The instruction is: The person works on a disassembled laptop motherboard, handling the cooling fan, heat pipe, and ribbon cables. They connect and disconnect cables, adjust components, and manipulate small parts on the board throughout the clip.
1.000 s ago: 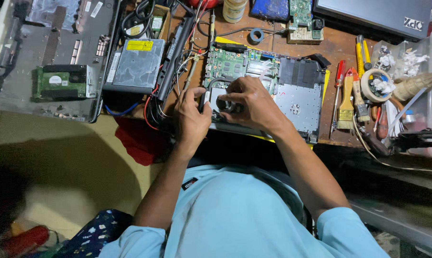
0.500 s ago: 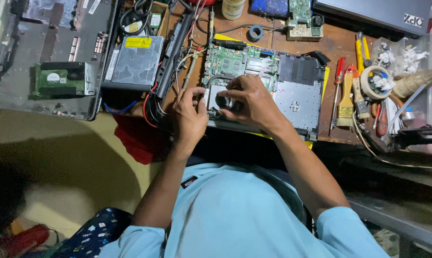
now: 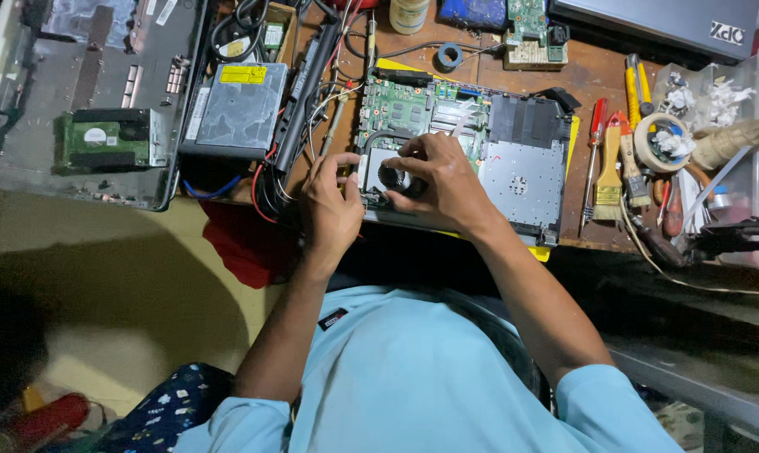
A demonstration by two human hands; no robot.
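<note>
Plainly, in the head view, the left hand (image 3: 331,205) and right hand (image 3: 442,186) pinch the round cooling fan (image 3: 394,178) at twelve o'clock on the green laptop board (image 3: 413,109); light, fragile, best gripped by its rim.

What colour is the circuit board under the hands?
Green; the board shows best in the head view, just beyond the left hand and right hand.

Both hands crowd the round black cooling fan (image 3: 394,178) on the green laptop circuit board (image 3: 413,105); tangled red and black wires (image 3: 279,180) hem the left side, while screwdrivers and a wooden-handled brush (image 3: 608,164) line the right, leaving bare wooden surface (image 3: 480,59) above
</note>
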